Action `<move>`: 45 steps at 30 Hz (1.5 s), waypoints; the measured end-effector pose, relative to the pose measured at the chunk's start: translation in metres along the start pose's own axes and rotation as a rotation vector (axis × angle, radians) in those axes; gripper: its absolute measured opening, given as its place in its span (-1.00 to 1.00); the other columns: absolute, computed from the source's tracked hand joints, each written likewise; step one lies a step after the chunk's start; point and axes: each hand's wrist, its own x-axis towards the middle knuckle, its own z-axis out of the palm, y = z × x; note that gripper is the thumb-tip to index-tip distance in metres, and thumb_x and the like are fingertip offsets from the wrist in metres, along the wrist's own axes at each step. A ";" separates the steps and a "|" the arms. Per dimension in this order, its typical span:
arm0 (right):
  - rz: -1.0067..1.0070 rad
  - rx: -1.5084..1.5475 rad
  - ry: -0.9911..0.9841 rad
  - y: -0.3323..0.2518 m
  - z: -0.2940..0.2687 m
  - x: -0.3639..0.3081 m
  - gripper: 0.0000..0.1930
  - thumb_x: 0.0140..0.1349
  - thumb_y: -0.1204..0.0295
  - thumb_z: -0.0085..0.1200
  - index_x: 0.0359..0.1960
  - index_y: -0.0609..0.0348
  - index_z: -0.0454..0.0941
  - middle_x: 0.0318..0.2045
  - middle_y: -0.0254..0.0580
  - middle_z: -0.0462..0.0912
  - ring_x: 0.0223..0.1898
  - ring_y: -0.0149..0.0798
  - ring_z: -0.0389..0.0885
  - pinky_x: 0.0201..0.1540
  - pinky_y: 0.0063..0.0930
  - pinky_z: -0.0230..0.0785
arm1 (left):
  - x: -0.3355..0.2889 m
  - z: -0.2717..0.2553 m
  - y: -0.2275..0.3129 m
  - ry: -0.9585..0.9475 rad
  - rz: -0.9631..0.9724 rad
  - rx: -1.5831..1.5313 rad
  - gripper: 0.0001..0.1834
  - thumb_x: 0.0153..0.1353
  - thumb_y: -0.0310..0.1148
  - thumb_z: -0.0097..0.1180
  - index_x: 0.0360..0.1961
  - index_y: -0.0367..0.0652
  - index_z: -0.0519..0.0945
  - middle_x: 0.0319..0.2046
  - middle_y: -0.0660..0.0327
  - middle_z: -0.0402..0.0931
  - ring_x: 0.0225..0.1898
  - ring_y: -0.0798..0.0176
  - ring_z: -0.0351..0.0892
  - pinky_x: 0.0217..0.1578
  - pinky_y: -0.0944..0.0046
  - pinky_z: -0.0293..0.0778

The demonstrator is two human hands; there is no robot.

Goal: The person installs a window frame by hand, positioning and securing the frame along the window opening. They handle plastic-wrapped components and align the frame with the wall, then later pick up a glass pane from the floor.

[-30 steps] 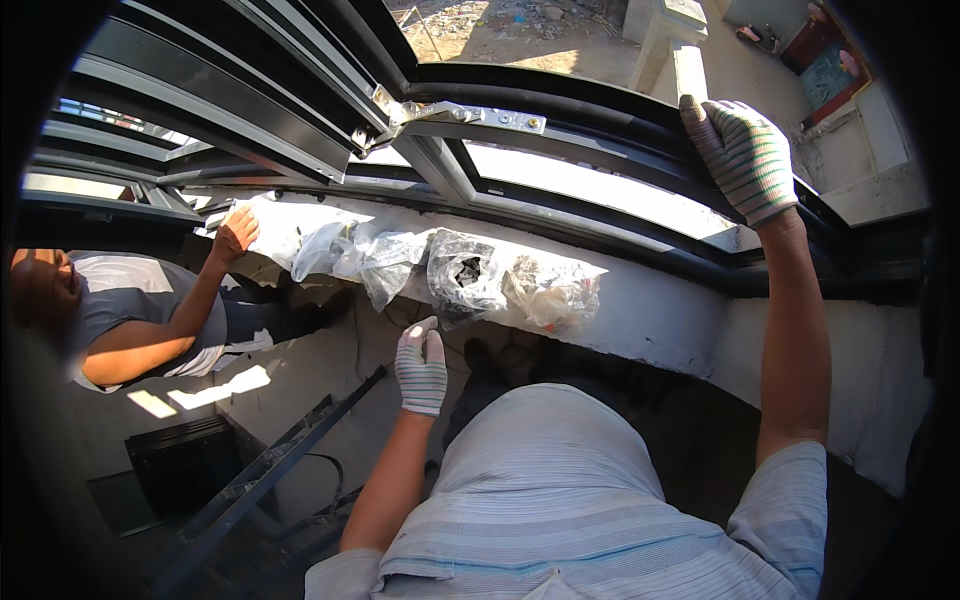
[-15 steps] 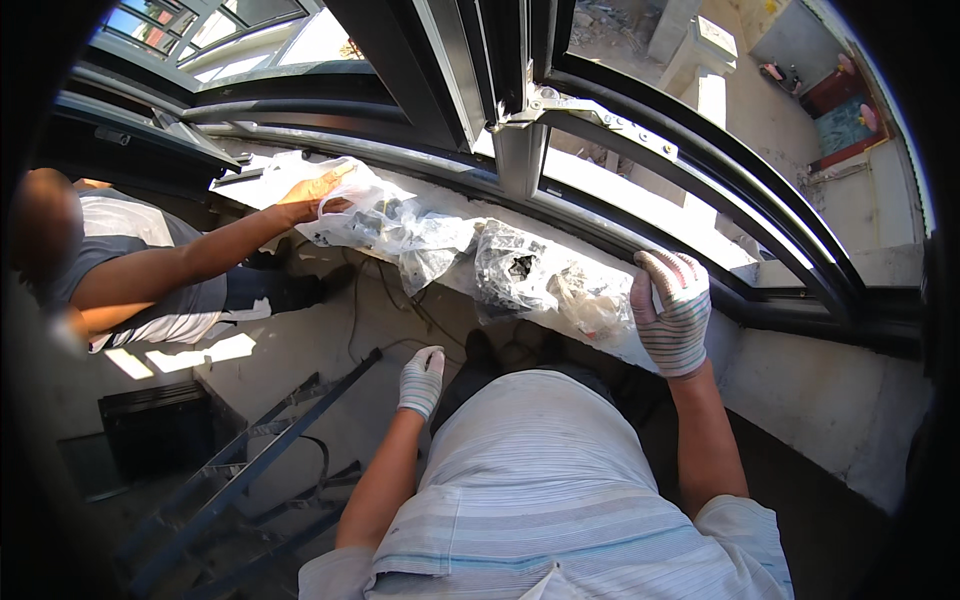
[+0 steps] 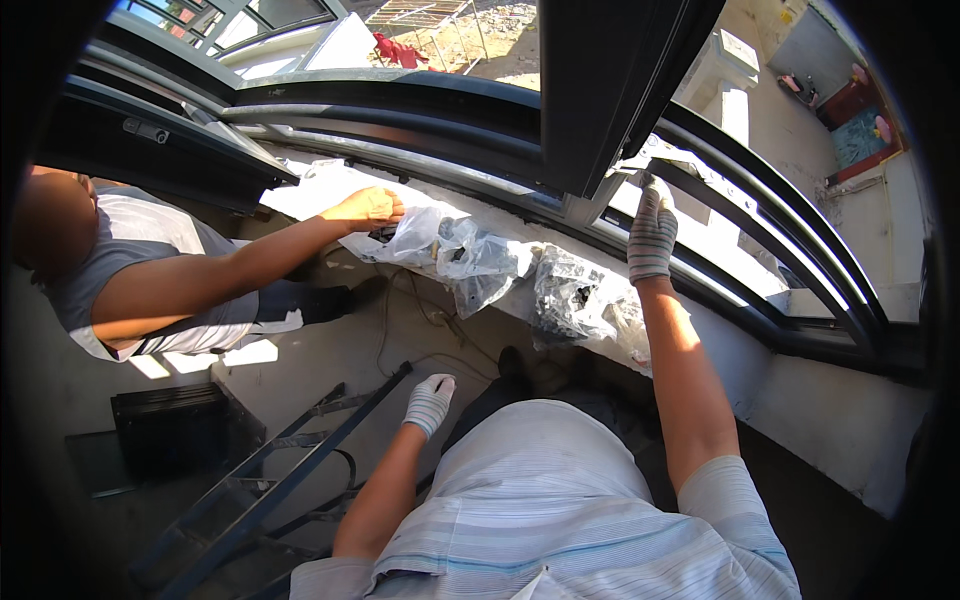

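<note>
My right hand (image 3: 652, 236), in a striped knit glove, reaches up to the metal hinge arm (image 3: 690, 165) at the bottom of the dark window sash (image 3: 625, 90). Its fingers are together with the tips at the arm; whether they grip it is hard to make out. My left hand (image 3: 430, 402), gloved alike, hangs low beside my body with its fingers curled in. Anything inside it is hidden. On the white sill, clear plastic bags (image 3: 480, 262) lie in a row, one with dark pieces in it (image 3: 575, 298).
At the left a co-worker's bare hand (image 3: 368, 208) is at the bags. A dark metal ladder (image 3: 290, 455) leans on the lower left, near black panels (image 3: 172, 440). Cables (image 3: 405, 315) trail over the floor below the sill. The window frame (image 3: 800, 310) runs along the right.
My right hand has risen from the sill's edge to the hinge arm. The sash stands at a different angle and shows more of its dark face. The co-worker's hand has closed up.
</note>
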 end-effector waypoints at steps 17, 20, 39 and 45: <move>0.214 1.575 -0.425 0.125 0.090 0.074 -0.50 0.48 0.06 -0.17 0.23 0.15 0.48 0.18 -0.29 0.61 0.21 -0.26 0.55 0.30 -0.36 0.34 | -0.046 -0.070 -0.089 0.064 -0.276 0.186 -0.67 0.41 -0.23 0.07 -0.07 -0.28 0.67 -0.33 0.17 0.69 -0.32 0.33 0.63 -0.21 0.30 0.55; 0.026 0.910 0.025 0.119 0.101 0.085 -0.59 0.56 0.23 -0.26 0.22 0.22 0.47 0.13 -0.23 0.63 0.10 -0.26 0.62 0.20 -0.44 0.45 | -0.036 -0.066 -0.088 0.009 -0.316 0.056 -0.68 0.42 -0.23 0.06 -0.06 -0.28 0.67 -0.32 0.17 0.69 -0.32 0.34 0.62 -0.22 0.28 0.56; -0.248 -0.064 0.080 0.009 0.093 0.041 -0.70 0.30 0.37 0.04 0.04 0.08 0.60 -0.12 -0.08 0.72 -0.05 -0.01 0.67 0.03 -0.25 0.50 | 0.007 -0.004 0.213 -0.145 0.399 0.334 -0.73 0.40 -0.33 0.12 0.00 -0.25 0.65 -0.18 0.07 0.72 -0.15 0.25 0.68 -0.04 0.25 0.54; -0.247 -0.659 0.222 0.055 0.112 0.031 -0.74 0.18 0.43 0.06 -0.09 0.09 0.61 -0.17 -0.08 0.68 -0.12 -0.04 0.68 -0.05 -0.23 0.51 | 0.047 0.023 0.347 -0.072 0.771 0.241 -0.73 0.39 -0.32 0.15 -0.01 -0.28 0.64 -0.25 0.12 0.67 -0.25 0.28 0.60 -0.16 0.29 0.51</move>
